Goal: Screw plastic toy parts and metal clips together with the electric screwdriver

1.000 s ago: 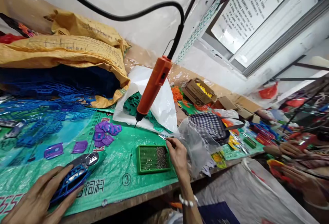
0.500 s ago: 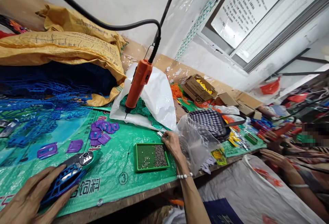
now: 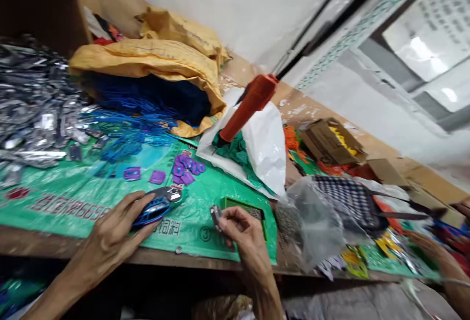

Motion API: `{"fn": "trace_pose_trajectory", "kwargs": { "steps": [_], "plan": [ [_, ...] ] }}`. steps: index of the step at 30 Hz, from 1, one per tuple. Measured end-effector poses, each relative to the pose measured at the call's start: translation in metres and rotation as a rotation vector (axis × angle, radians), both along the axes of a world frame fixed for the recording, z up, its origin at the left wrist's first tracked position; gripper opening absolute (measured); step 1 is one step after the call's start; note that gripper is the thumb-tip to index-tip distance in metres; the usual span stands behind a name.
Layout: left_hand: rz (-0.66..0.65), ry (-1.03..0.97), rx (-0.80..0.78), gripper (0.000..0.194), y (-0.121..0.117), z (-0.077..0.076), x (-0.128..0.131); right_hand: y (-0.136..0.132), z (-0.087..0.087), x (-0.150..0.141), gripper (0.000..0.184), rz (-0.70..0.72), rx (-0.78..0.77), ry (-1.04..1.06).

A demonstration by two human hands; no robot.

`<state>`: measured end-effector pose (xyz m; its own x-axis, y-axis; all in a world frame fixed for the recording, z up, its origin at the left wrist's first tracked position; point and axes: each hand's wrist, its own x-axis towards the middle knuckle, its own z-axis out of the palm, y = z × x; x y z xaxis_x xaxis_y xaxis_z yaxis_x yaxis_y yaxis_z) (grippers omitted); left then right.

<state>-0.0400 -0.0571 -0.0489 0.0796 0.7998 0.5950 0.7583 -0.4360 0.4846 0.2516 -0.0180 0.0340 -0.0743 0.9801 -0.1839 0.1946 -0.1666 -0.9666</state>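
Observation:
My left hand is closed round a blue plastic assembly with a grey rounded end, held low over the green sheet. Between the fingertips of my right hand is a small silvery grey piece, its exact kind blurred. That hand covers part of a green tray of tiny metal parts. Beyond my left hand lie flat purple plastic pieces. An orange electric screwdriver hangs tilted on its cable above them and to the right.
A pile of shiny silvery parts covers the left. Behind stands a yellow sack spilling blue plastic frames. Right of the tray are a clear plastic bag and a checked bag. Another person's hand shows far right.
The view has swung left, bringing the silvery pile in. My right hand has come from behind the tray to its near left side with the small piece. My left hand still holds the blue assembly.

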Motion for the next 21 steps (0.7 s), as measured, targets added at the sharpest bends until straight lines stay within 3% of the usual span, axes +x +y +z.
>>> {"fn": "trace_pose_trajectory", "kwargs": {
  "steps": [4,8,12,16,21],
  "plan": [
    [-0.030,-0.037,-0.092,0.048,0.003,0.005,0.008,-0.020,-0.033,-0.072,0.046,0.099,-0.141,0.238],
    [-0.112,-0.112,-0.137,0.056,0.002,0.012,0.010,-0.026,-0.046,-0.108,0.045,0.064,-0.163,0.376],
    [-0.151,-0.155,-0.170,0.065,0.002,0.018,0.011,-0.030,-0.039,-0.119,0.039,0.027,-0.169,0.446],
    [-0.159,-0.215,-0.172,0.065,0.002,0.020,0.014,-0.033,-0.033,-0.120,0.038,-0.096,-0.199,0.544],
    [-0.159,-0.242,-0.106,0.070,0.002,0.018,0.016,-0.028,-0.031,-0.118,0.040,-0.136,-0.252,0.590]
  ]
}}
